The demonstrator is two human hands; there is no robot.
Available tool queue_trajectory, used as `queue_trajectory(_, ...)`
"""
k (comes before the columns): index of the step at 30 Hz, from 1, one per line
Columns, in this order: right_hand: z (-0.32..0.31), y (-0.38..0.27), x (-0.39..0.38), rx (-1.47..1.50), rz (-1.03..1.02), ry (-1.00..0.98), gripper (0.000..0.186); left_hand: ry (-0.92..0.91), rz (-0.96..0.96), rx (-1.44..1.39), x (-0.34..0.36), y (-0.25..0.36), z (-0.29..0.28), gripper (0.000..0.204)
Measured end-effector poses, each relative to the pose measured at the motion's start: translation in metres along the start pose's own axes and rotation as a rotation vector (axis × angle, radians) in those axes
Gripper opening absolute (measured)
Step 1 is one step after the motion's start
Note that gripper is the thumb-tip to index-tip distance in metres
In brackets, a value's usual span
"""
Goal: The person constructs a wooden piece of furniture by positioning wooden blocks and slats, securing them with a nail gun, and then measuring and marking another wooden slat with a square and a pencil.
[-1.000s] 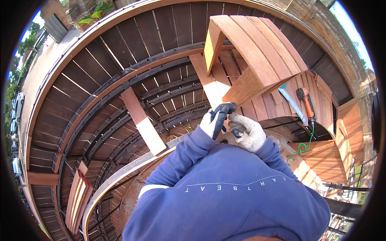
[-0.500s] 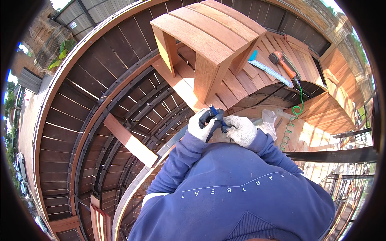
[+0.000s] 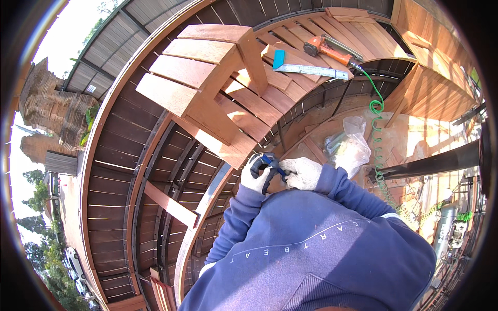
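Attention swinging right, work staying in hand

Curved dark slatting [image 3: 109, 212] is sweeping round the left side as the worker's view is turning right. The slatted bench [image 3: 277, 96] is arcing away to the far right, and the box-like wooden frame [image 3: 194, 72] standing on it is now showing farther left than a moment ago. A black beam [image 3: 430, 160] is reaching in from the right, and a grey cylinder [image 3: 445, 228] is coming into sight near it. A clear plastic bag [image 3: 351, 150] is lying more in the open, just right of the hands.

On the bench, an orange air tool [image 3: 329, 51] is resting with its green coiled hose [image 3: 376, 107] trailing off, and a metal square [image 3: 311, 70] is lying just beside it. Neither is being touched, so the work seems to be sitting wholly with the gloves.

The left hand [image 3: 255, 175] is gripping a slim blue tool [image 3: 274, 165] between bent, dark-coated fingers; the right hand [image 3: 305, 173] is curling its fingers onto the lower right end, tips partly hidden. The tool is slanting between both hands, just in front of the chest.
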State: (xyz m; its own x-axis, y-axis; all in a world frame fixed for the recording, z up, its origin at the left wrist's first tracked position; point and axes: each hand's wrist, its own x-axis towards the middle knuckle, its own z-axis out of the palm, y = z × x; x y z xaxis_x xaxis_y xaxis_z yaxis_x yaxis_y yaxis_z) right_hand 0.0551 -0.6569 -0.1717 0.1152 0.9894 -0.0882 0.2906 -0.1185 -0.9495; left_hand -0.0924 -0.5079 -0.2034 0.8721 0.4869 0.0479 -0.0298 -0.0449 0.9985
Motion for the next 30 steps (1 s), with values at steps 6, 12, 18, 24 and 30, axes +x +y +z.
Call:
queue_trajectory(6, -0.022, 0.011, 0.004, 0.259, 0.113, -0.002, 0.029, 0.153, -0.061, -0.06, 0.019, 0.004, 0.008, 0.018)
queue_trajectory(12, -0.052, 0.02, 0.021, 0.264, 0.138, 0.111, 0.025, 0.136, -0.17, -0.128, 0.062, -0.006, 0.006, 0.021)
queue_trajectory(18, -0.111, 0.049, 0.042, -0.117, 0.095, 0.536, 0.017, 0.224, -0.099, -0.159, 0.078, -0.008, -0.013, 0.025)
queue_trajectory(24, -0.193, 0.09, 0.093, -0.76, 0.21, 0.713, 0.015, 0.606, 0.035, 0.144, 0.071, 0.042, -0.023, 0.023)
queue_trajectory(30, -0.24, 0.108, 0.135, -0.896, 0.253, 0.459, 0.022, 0.819, 0.006, 0.16, 0.08, 0.041, -0.006, 0.022)
